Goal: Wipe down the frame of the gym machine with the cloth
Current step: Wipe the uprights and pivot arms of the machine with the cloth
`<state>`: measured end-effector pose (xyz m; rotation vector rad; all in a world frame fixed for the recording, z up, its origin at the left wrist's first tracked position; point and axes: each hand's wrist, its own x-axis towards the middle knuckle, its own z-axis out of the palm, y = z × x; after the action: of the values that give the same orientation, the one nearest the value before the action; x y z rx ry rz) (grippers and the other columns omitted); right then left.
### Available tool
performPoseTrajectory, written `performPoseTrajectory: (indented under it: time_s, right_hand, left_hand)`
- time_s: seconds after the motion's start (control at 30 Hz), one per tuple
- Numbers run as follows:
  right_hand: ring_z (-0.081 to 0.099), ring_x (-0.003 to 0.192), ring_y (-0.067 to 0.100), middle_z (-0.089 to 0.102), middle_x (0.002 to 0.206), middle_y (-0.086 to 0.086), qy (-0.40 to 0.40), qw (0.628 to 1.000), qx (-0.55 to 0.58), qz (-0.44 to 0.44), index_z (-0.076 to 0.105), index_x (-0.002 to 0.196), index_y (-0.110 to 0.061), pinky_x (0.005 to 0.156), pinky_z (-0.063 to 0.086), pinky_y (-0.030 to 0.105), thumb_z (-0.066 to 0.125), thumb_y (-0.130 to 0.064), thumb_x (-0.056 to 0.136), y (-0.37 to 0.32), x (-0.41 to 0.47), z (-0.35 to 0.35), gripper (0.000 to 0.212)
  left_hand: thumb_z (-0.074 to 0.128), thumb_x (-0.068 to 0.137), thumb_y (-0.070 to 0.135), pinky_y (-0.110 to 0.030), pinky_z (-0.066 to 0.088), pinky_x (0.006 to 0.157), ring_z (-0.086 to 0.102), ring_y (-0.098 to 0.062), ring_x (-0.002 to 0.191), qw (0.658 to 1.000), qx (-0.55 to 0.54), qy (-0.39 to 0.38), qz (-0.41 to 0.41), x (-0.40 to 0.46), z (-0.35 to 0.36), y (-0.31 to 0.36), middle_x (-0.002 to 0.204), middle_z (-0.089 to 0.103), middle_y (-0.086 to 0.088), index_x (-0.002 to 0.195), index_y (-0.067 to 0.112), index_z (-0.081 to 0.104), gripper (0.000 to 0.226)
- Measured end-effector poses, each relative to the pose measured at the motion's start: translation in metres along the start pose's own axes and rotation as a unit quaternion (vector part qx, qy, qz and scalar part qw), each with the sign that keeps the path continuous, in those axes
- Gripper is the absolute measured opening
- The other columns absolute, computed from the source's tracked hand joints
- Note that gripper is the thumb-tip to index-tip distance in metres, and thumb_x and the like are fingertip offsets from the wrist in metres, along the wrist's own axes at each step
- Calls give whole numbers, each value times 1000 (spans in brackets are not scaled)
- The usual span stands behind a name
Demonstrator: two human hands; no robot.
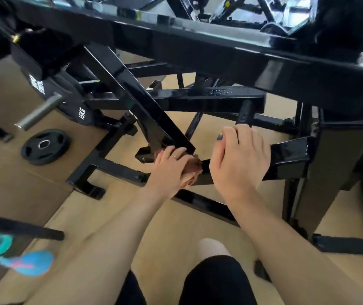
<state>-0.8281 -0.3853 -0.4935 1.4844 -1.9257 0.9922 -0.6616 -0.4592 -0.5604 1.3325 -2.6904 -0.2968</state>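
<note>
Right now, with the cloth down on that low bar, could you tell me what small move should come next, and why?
Probably slide the left hand and its cloth along the low bar toward you. The cloth sits bunched at the joint under the slanted beam, while the right hand steadies on the ridged grip.

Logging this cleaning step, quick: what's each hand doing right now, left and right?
Left hand: presses the brownish cloth against the black frame, fingers over it.
Right hand: grips a black ribbed handle.
</note>
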Motion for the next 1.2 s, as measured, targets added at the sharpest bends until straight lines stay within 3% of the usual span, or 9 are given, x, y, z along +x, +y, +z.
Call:
performPoseTrajectory:
  time_s: [0.17,0.37,0.67,0.77,0.83,0.9,1.0,1.07,1.2]
  right_hand:
    - [57,91,25,64,96,5,13,1000,-6,1,65,95,-15,83,45,36,34,-28,105,0,-1,2,36]
    - [59,88,27,64,94,7,23,1000,-12,-2,67,93,-12,79,46,38,46,-21,101,0,-2,1,24]
    - [56,84,25,63,88,7,74,995,-66,22,65,88,-10,79,43,37,50,-15,99,-7,-1,7,19]
    - [59,85,26,64,88,7,81,994,-74,17,66,89,-10,82,45,37,48,-16,100,-9,0,9,22]
    - [60,87,27,65,90,7,72,994,-78,19,67,91,-11,83,46,38,47,-18,100,-8,1,9,23]
    - [60,88,26,66,90,6,79,993,-83,18,67,91,-12,84,46,39,47,-18,100,-7,1,10,23]
    - [59,88,25,66,89,6,86,992,-87,11,67,91,-12,84,44,37,46,-19,100,-8,2,10,23]
    - [60,87,25,67,89,7,82,993,-86,21,67,91,-11,84,45,37,44,-21,101,-10,3,10,27]
    - [61,89,26,68,91,8,83,992,-90,35,68,91,-11,84,46,37,46,-21,101,-13,3,10,26]
  left_hand:
    - [56,99,40,-51,19,126,22,-27,152,996,-69,62,11,-6,10,-15,156,42,5,144,29,52,46]
    - [62,100,20,-39,37,119,39,-14,141,950,-252,145,-112,-5,25,-6,147,46,8,137,24,55,37]
    - [49,105,45,-5,43,76,62,11,95,780,-545,174,-252,-4,22,-17,99,63,23,111,45,53,8]
    - [46,106,43,-29,50,100,63,-10,111,709,-619,138,-309,0,22,-26,117,65,8,135,32,54,32]
    - [44,107,44,-41,49,107,62,-20,116,623,-685,103,-364,3,25,-31,129,64,0,145,27,50,42]
    - [43,107,46,-42,51,106,65,-21,111,560,-720,83,-401,7,25,-36,128,66,-3,144,24,51,44]
    - [43,107,48,-39,60,89,70,-21,97,515,-734,62,-439,12,23,-43,112,71,-2,127,24,55,34]
    - [46,106,46,-37,58,88,69,-18,100,523,-739,77,-418,9,25,-38,115,70,0,127,26,54,30]
    - [53,104,32,-24,53,94,65,0,101,690,-640,178,-286,-16,39,-17,115,67,12,127,35,54,23]
